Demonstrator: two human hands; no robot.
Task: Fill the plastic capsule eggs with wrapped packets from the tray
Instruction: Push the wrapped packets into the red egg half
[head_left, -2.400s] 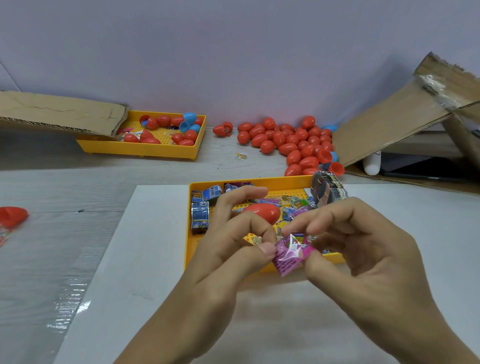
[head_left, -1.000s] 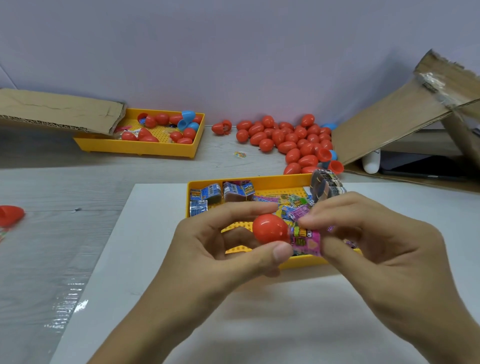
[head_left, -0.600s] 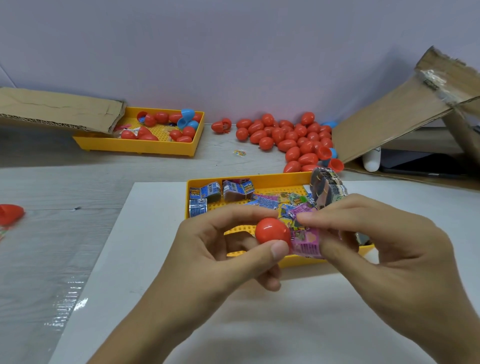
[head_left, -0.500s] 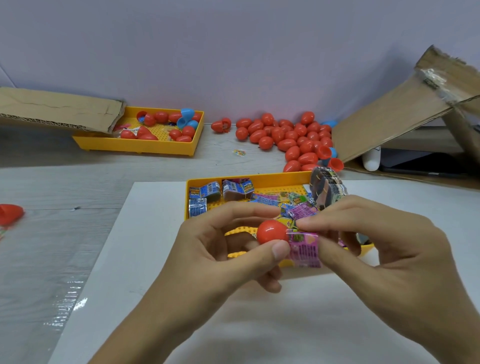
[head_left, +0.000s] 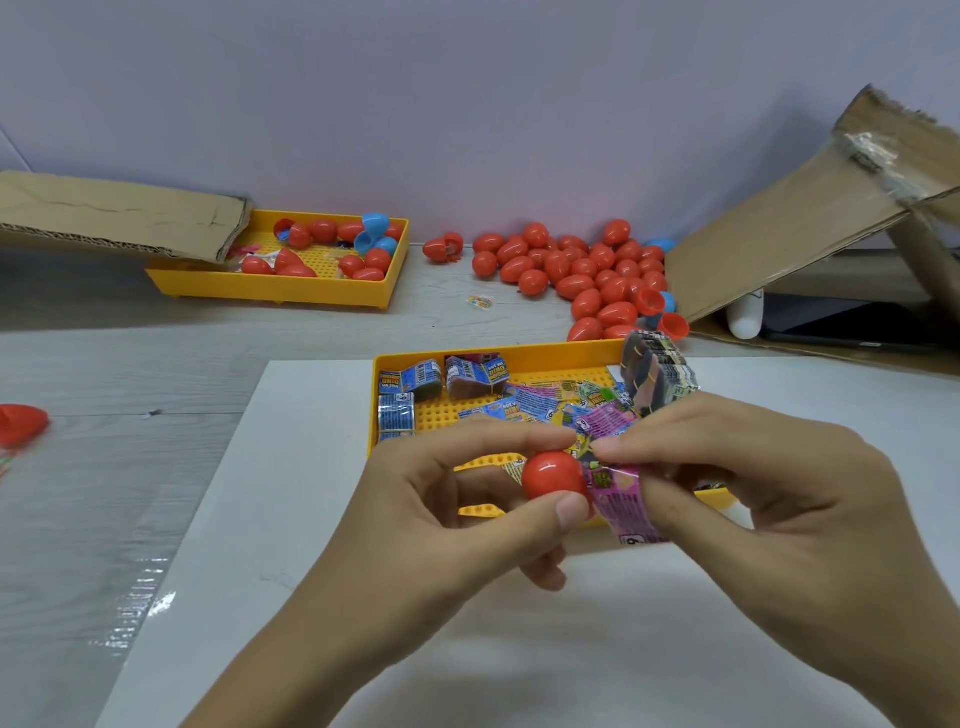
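1 red capsule half (head_left: 553, 480) is the centre of this moment. The left hand (head_left: 447, 514) holds it above the near edge of the yellow tray (head_left: 498, 353), with the thumb below and the index finger curled over the top. Its open side faces right, touching the pink wrapped packet (head_left: 621, 501), which the right hand (head_left: 753, 499) pinches between thumb and curled fingers. So both hands are closed on something, and neither is free. The packet is against the mouth of the shell, but I cannot tell how much of it is already inside.

I think the step now is to push the packet into the half. The packet looks wider than the opening, so it may crumple at the rim and not go in, or a corner may stay outside and stop the egg from closing later. The shell is smooth and round, and held only at 2 points, so a strong push from the right could make it slip out and fall into the tray.

In the tray lie more packets (head_left: 519, 408). Behind it, a pile of red eggs (head_left: 582, 270) rests near the wall, beside a second yellow tray (head_left: 291, 291) with red and blue shells, and cardboard flaps (head_left: 779, 244) stand at the right.
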